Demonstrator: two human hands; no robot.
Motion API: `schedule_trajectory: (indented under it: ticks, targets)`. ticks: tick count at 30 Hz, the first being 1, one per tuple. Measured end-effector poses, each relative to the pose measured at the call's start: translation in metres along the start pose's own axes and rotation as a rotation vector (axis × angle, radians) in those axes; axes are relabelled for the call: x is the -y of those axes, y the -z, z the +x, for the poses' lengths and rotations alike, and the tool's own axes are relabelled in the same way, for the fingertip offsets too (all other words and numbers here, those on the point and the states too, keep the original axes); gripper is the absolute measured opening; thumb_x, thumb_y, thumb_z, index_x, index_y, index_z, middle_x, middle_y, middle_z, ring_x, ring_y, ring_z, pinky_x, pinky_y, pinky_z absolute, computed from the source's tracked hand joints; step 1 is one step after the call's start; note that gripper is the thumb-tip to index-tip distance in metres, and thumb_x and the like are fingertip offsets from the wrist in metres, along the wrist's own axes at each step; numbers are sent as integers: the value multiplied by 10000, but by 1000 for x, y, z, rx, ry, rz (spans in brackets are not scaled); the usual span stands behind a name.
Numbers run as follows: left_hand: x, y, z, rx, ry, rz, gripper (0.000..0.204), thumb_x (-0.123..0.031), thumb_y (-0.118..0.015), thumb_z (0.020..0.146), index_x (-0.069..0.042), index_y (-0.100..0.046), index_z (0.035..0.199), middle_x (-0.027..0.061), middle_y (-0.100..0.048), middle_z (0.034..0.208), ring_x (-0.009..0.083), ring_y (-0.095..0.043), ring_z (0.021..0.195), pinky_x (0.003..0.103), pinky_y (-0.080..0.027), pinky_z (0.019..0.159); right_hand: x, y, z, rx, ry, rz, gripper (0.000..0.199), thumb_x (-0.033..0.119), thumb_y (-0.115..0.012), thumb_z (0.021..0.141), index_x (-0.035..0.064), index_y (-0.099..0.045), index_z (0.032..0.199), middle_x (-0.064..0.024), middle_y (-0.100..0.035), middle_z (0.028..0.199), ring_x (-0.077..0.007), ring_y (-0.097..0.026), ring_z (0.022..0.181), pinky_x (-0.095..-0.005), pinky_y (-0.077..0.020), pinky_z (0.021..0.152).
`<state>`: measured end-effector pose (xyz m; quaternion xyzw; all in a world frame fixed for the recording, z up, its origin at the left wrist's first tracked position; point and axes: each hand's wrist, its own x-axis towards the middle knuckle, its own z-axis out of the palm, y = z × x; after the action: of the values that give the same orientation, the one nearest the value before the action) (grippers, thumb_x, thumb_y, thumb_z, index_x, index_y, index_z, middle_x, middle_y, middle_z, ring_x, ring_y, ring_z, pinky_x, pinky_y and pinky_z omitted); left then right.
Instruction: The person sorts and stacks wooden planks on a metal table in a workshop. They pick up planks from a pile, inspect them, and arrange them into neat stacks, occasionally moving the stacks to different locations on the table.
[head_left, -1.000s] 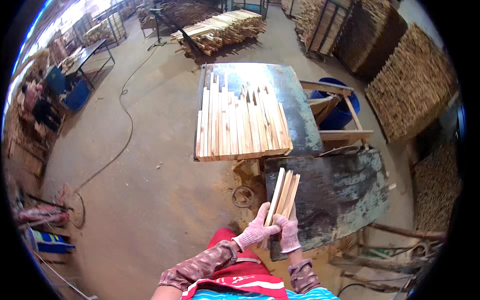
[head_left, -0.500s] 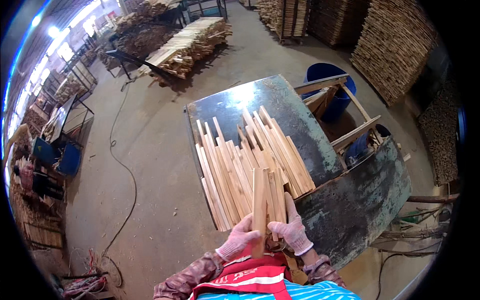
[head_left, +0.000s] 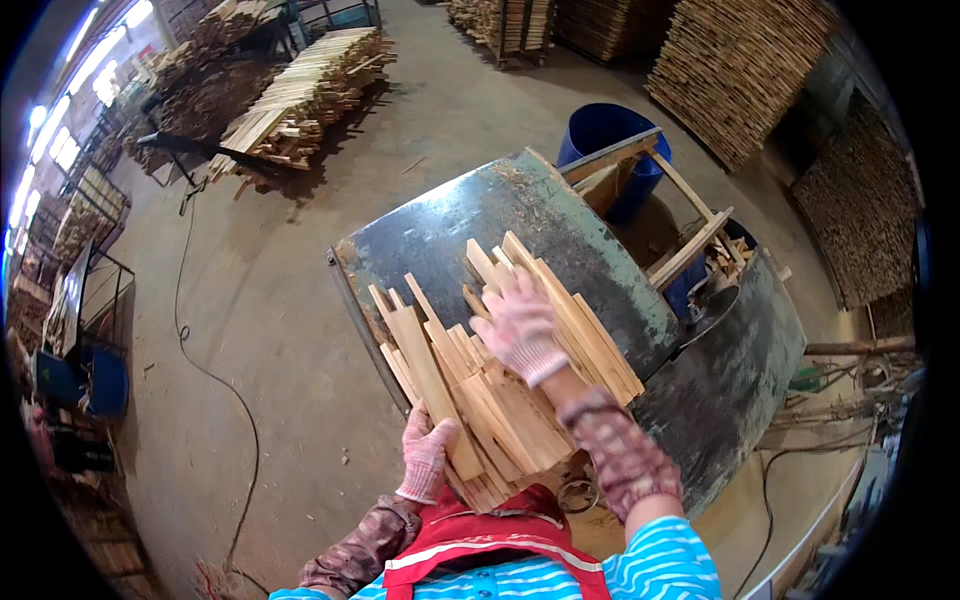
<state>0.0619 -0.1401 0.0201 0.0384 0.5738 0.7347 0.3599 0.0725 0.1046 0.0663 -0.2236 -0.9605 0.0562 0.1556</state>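
Observation:
Many wooden strips [head_left: 520, 425] lie side by side, lengthwise away from me, on a dark metal tabletop [head_left: 430, 235]. At their near left edge my gloved left hand [head_left: 428, 455] is closed on a wider wooden strip [head_left: 432, 385] that rests over the others, thumb on its top face. My gloved right hand [head_left: 520, 325] reaches out over the far part of the strips, fingers stretched and somewhat blurred, palm down. It hides the strips beneath it. Both gloves are pinkish white knit.
Right of the table stand a blue barrel [head_left: 610, 145] and a wooden frame [head_left: 690, 250]. Stacked wood [head_left: 740, 80] rises at the back right, and a pile of long strips [head_left: 300, 95] lies at the back left. A cable [head_left: 215, 375] runs along the floor.
My right hand has left the near ends and moved forward over the strips. My left hand has shifted left with the wider strip, now laid down on the others. The view has turned slightly.

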Motion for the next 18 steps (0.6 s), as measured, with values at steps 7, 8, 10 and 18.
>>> schedule_trajectory:
  ticks: [7, 8, 10, 18]
  targets:
    - [-17, 29, 42, 347, 471, 292, 447, -107, -684, 935, -7, -529, 1342, 79, -689, 1121, 156, -670, 904, 294, -567, 771, -5, -91, 60, 110, -127, -201, 368, 327, -718, 840, 59, -746, 1090, -158, -552, 1422, -373, -415, 1411, -494, -353, 1149]
    - [-26, 37, 51, 429, 512, 391, 369, -197, -686, 956, -15, -615, 1270, 69, -723, 1002, 142, -684, 799, 282, -565, 686, 1, -79, 63, 160, -157, -137, 352, 318, -712, 842, 54, -751, 1072, -155, -565, 1409, -366, -430, 1401, -483, -353, 1152]
    - [-61, 46, 70, 485, 585, 615, 310, -192, -687, 957, 2, -669, 1198, 55, -728, 934, 121, -673, 795, 275, -562, 678, 5, -65, 61, 43, -194, -72, 236, 227, -697, 843, 44, -755, 981, -147, -613, 1346, -351, -511, 1327, -448, -401, 1125]
    - [-96, -8, 142, 369, -482, 603, 671, -194, -779, 873, -31, -450, 1435, 162, -670, 1206, 227, -677, 1050, 374, -543, 897, 56, 103, 82, -777, -115, 237, 98, 81, -727, 832, 13, -658, 839, -166, -634, 1272, -357, -623, 1115, -450, -518, 960]
